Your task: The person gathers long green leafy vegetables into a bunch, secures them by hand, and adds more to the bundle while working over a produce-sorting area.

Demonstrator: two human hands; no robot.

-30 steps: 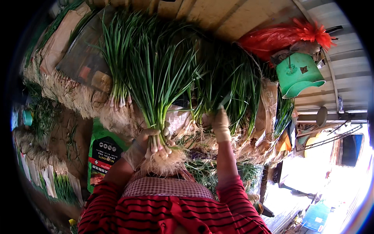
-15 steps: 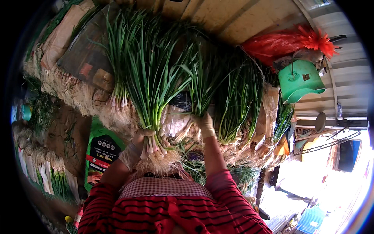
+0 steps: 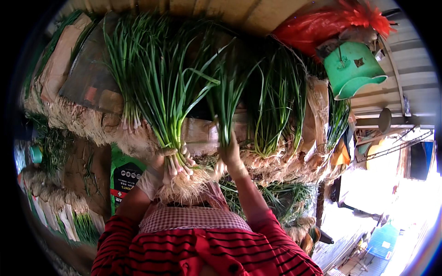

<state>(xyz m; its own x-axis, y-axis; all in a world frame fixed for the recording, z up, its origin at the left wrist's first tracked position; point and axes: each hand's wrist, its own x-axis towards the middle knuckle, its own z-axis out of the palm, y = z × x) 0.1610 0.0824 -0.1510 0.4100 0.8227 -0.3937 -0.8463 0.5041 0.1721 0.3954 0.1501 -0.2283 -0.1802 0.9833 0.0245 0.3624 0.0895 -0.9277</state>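
Note:
My left hand (image 3: 162, 161), in a pale glove, is closed round the lower stalks of a thick bunch of green garlic (image 3: 172, 123). Its pinkish white bulbs and stringy roots (image 3: 186, 186) hang below the fingers, in front of my checked apron (image 3: 193, 220). To its right, my gloved right hand (image 3: 231, 155) grips a smaller bunch of green garlic (image 3: 224, 103) near its base, the leaves pointing away from me. Some of its bulbs show beside the hand. Behind both hands, more green garlic (image 3: 271, 124) lies in a heap, roots toward me.
A dark sheet (image 3: 87, 69) covers heaped plants at the left. Below lies a green printed bag (image 3: 126, 172). A green plastic bucket (image 3: 352, 69) and red plastic sheeting (image 3: 317, 27) hang at the upper right. Loose leaves (image 3: 285, 200) lie under the heap's edge.
My right hand has drawn its bunch of green garlic toward me and to the left, nearer the left bunch. My left hand keeps its hold. The view has shifted slightly.

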